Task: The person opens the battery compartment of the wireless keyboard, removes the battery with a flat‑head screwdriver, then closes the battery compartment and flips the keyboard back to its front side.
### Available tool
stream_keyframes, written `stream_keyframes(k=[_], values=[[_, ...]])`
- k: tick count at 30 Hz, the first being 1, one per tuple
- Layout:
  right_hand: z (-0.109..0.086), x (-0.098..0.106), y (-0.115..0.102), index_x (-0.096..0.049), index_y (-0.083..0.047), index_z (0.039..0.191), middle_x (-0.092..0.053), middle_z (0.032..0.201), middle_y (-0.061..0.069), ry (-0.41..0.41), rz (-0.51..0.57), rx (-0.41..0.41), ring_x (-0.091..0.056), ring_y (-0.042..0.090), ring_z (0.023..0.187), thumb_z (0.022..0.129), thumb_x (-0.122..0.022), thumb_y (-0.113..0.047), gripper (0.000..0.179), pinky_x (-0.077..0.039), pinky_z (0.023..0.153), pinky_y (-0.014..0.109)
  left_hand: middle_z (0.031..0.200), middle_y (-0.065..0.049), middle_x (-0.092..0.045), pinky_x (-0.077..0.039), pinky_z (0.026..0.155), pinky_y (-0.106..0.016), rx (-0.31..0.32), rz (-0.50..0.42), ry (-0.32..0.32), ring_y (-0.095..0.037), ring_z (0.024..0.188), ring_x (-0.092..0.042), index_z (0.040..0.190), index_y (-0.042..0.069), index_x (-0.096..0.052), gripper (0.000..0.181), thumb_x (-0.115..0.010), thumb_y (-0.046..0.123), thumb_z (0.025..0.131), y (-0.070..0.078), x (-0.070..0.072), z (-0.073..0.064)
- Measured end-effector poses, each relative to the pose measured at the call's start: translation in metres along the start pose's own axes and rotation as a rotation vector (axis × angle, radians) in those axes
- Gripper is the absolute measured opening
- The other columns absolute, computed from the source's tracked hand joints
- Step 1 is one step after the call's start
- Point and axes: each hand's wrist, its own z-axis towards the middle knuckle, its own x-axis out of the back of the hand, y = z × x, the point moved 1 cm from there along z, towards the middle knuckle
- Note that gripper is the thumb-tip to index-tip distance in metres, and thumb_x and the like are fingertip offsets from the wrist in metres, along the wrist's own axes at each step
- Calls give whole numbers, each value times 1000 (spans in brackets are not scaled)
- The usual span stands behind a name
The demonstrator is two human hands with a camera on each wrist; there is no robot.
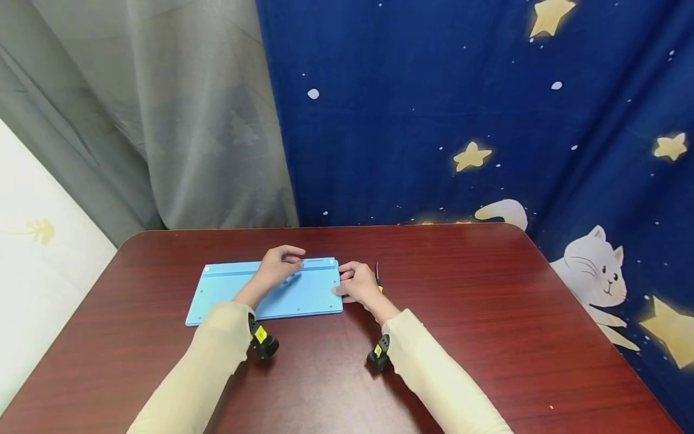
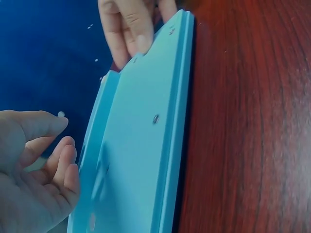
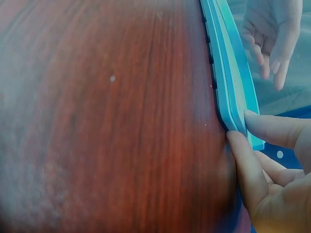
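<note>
A light blue keyboard [image 1: 320,292] lies underside up on the table, small screws and a raised ridge showing on its back; dark gaps between keys show along its lower edge in the right wrist view. My right hand [image 1: 358,284] pinches its right end, with the thumb [image 3: 267,128] on the upper face and a finger [image 3: 245,155] at the lower edge. Above the ridge, my left hand [image 1: 275,268] hovers with loosely bent fingers, holding nothing. In the left wrist view this left hand [image 2: 39,170] is beside the keyboard's ridge, apart from it.
A slim tool with a dark shaft [image 1: 377,271] and a yellow part, like a screwdriver, lies just right of my right hand, partly hidden by it. The reddish-brown table [image 1: 488,313] extends around the keyboard. Behind its far edge hang grey and blue star-patterned curtains [image 1: 379,120].
</note>
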Motion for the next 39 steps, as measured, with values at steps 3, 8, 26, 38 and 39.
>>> stream_keyframes(k=[3,8,26,38,39], values=[[0,-1,0,-57,0,115,-55,92,13,3,-8,2,-61,21,71,70,-75,6,48,-53,57,35,101,-15,-60,-46,65,-31,-22,41,11,-25,84,-56,115,2,-60,29,-61,7,86,3,-6,3],[1,-1,0,-57,-1,113,-56,91,12,3,-16,-3,-61,20,70,70,-75,4,47,-53,57,34,99,-15,-60,-46,73,-35,-98,154,25,-25,85,-53,109,1,-63,25,-63,5,84,6,-13,6],[0,1,-1,-57,0,112,-55,91,13,-9,-7,-12,-62,20,68,72,-73,4,43,-53,57,34,97,-12,-56,-44,82,-40,-188,391,-46,-26,93,-49,96,4,-66,14,-68,8,82,16,-22,22],[1,0,1,-58,0,110,-55,90,12,-7,-2,0,-62,20,68,71,-73,7,42,-53,57,34,91,-10,-58,-45,76,-35,-179,432,-122,-23,85,-51,89,4,-65,9,-69,8,81,20,-18,28],[1,0,1,-58,0,110,-56,89,12,-7,-1,0,-62,20,68,71,-73,7,42,-53,57,34,91,-10,-59,-45,76,-35,-184,443,-130,-22,84,-51,88,4,-65,9,-69,8,81,20,-17,29]])
